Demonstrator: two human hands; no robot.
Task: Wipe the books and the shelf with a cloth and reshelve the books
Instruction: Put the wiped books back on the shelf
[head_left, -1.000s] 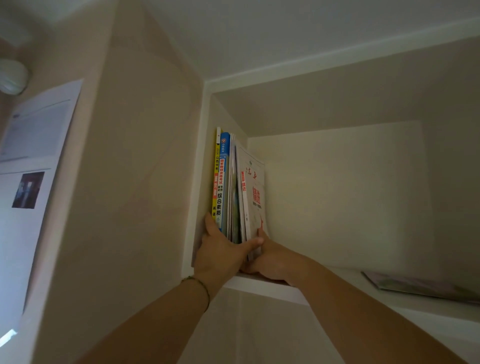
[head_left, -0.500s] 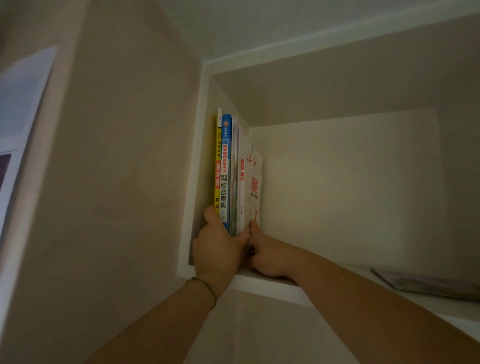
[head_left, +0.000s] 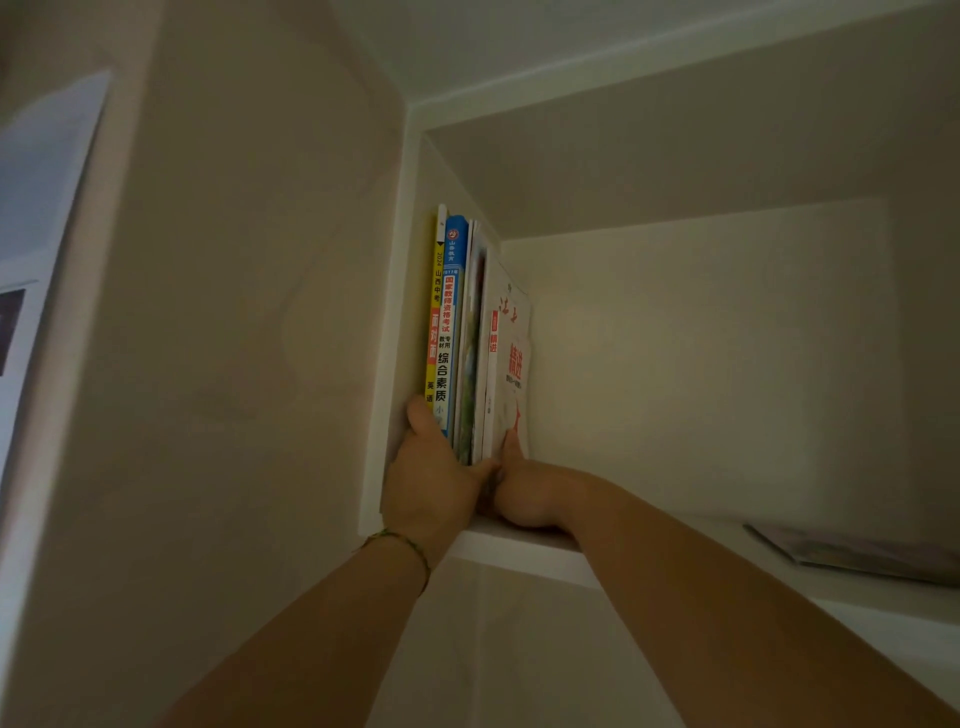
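Since the earlier frames the white book's cover had swung in from its lean and now stood closer to the others, and the camera had shifted so less of the paper on the left wall showed.

Head view: a row of books (head_left: 470, 338) stood upright at the far left end of a high shelf (head_left: 524, 548), packed against the left wall of the cubby (head_left: 415, 291). From the left: a yellow book (head_left: 435, 312), a blue book (head_left: 451, 317), a thin greenish one (head_left: 471, 358), then a white book (head_left: 511, 353) with red print, its cover facing right. The left hand (head_left: 434, 483) gripped the bottom of the row from the front, thumb up along the yellow spine, fingers curled over the lower edges toward the white book. The right hand (head_left: 524, 493) rested on the shelf just beside the row, thumb up and pressing the white cover; its fingers were hidden behind the hand, so how they were curled could not be told. The two hands touched each other at the base of the books. A thin green bracelet (head_left: 402, 545) sat on the left wrist. Another flat book or booklet (head_left: 857, 553) lay on the shelf well apart, far right. A sheet of paper (head_left: 36, 249) hung on the wall at the left edge. No cloth could be made out; the lighting was dim.
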